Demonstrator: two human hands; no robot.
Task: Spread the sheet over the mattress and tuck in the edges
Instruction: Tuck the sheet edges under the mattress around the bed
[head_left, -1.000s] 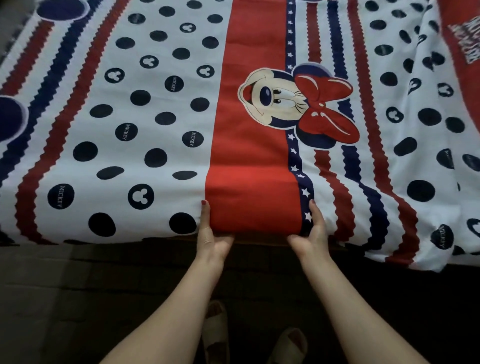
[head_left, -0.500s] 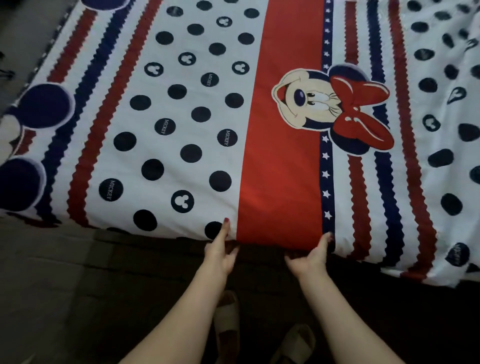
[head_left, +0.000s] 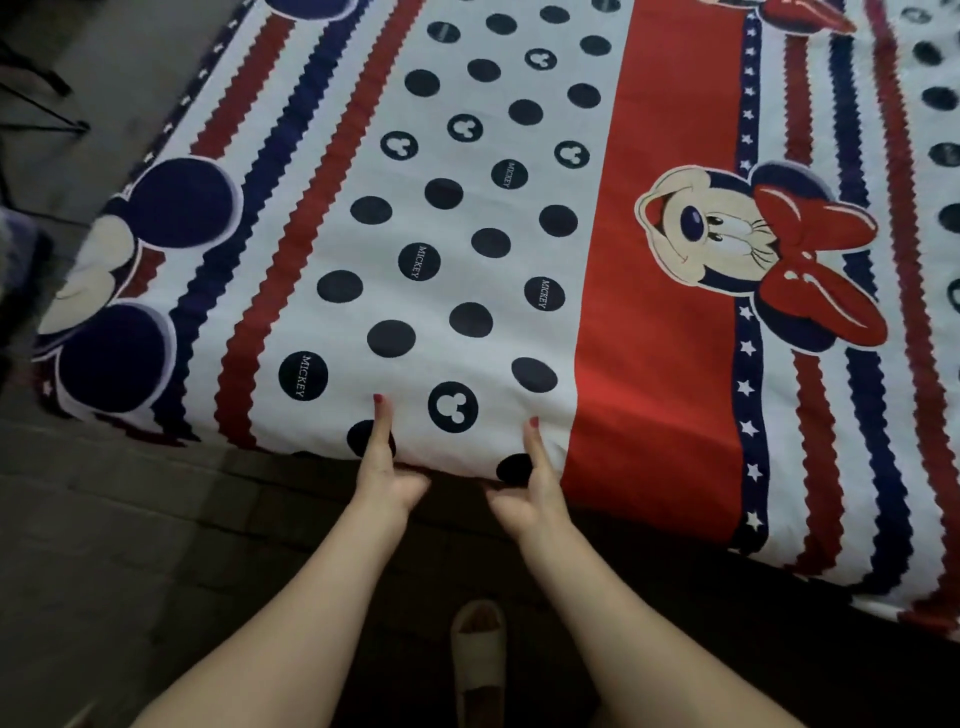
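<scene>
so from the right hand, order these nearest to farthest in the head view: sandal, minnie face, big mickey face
From the right hand:
1. Sandal, on the floor below the hand.
2. Minnie face, up and to the right on the sheet.
3. Big Mickey face, at the sheet's far left edge.

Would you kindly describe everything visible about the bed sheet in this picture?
The sheet looks like thin woven cloth, white with navy dots, some marked MICKEY or with mouse heads, a broad red band, wavy red and navy stripes, a starred navy strip and cartoon mouse prints. It lies spread nearly flat over the bed, its near edge folding down out of sight. The left hand and right hand pinch that edge, thumbs on top, on the dotted panel.
</scene>
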